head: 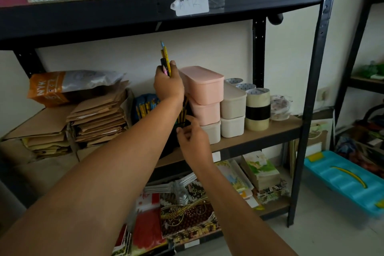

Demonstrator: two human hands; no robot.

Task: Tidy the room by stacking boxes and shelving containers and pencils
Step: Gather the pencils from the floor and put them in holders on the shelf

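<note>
My left hand (168,84) grips a bundle of pencils (165,60) upright, tips pointing up, above the middle shelf (259,133). Below it my right hand (192,137) touches the rim of a black pencil holder (182,123) that stands on the shelf with several pencils in it, fingers loosely curled at its edge. Right of the holder stand stacked containers: two pink ones (204,85) over a cream one, then two cream ones (232,102). More yellow and blue pencils (145,107) sit behind my left forearm.
Tape rolls (257,108) are stacked at the right of the containers. Brown envelopes (99,116) and an orange bag (52,87) fill the shelf's left. Notebooks lie on the upper shelf, papers and hangers on the lower. A blue plastic case (345,178) sits on the floor at right.
</note>
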